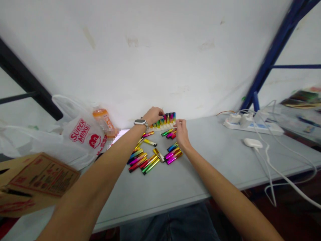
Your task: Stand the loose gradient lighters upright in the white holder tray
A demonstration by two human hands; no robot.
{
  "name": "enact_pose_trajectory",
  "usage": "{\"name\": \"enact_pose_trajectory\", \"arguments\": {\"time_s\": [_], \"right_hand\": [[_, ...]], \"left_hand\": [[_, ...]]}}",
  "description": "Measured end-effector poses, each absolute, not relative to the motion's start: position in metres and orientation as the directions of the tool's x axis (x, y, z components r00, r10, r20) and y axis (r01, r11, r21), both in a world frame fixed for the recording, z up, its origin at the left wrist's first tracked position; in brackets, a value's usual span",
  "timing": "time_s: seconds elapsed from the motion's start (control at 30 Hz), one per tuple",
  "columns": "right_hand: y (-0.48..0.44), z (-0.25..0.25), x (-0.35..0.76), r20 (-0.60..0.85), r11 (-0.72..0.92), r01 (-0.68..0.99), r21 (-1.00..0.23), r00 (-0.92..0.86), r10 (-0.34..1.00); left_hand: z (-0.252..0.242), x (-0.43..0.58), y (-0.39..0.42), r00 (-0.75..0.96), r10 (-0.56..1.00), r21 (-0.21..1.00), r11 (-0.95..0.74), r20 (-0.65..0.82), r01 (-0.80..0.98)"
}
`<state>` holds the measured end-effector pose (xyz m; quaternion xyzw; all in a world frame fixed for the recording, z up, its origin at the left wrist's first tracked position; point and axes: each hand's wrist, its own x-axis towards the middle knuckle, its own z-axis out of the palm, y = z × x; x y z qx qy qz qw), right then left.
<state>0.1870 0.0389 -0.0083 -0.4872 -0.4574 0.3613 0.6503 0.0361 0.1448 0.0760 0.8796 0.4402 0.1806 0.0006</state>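
Shiny, multicoloured lighters [171,117] stand upright in a row in a white slotted holder [164,127] near the wall. Over the row's left part, my left hand [152,115] has its fingers closed at the top of a lighter; the fingers partly hide it. My right hand [182,131] is closed at the holder's right end, thumb and fingers pinching its edge. In front of the holder lie many loose lighters: a red-and-gold group [137,161], a purple pair [173,156], a yellow one [149,142] and a green one [167,132] beside my right hand.
At left are a cardboard box [42,174], a white plastic bag [80,134] and an orange bottle [103,118]. A white power strip [253,127], an adapter [252,143] and loose cables lie at right. The grey table's [150,197] front edge runs before my lap.
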Motion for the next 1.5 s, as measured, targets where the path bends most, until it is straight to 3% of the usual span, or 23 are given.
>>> {"name": "enact_pose_trajectory", "arguments": {"time_s": [0.23,0.57,1.03,1.33,1.5], "right_hand": [[0.042,-0.009,0.189,0.213,0.231,-0.016,-0.973,0.326,0.921],[0.044,-0.012,0.189,0.197,0.205,0.002,-0.979,0.281,0.939],[0.044,-0.013,0.187,0.194,0.199,0.001,-0.98,0.238,0.952],[0.046,-0.016,0.187,0.203,0.205,0.012,-0.979,0.208,0.957],[0.046,-0.016,0.186,0.189,0.183,0.047,-0.982,0.196,0.962]], "left_hand": [[0.065,0.038,0.165,0.529,0.807,0.128,-0.572,0.263,0.81],[0.059,0.027,0.181,0.518,0.805,0.234,-0.584,0.287,0.777],[0.059,0.024,0.184,0.555,0.771,0.181,-0.621,0.311,0.762],[0.067,0.025,0.186,0.579,0.781,0.285,-0.624,0.232,0.728],[0.056,0.029,0.178,0.545,0.779,0.193,-0.613,0.31,0.767]]}}
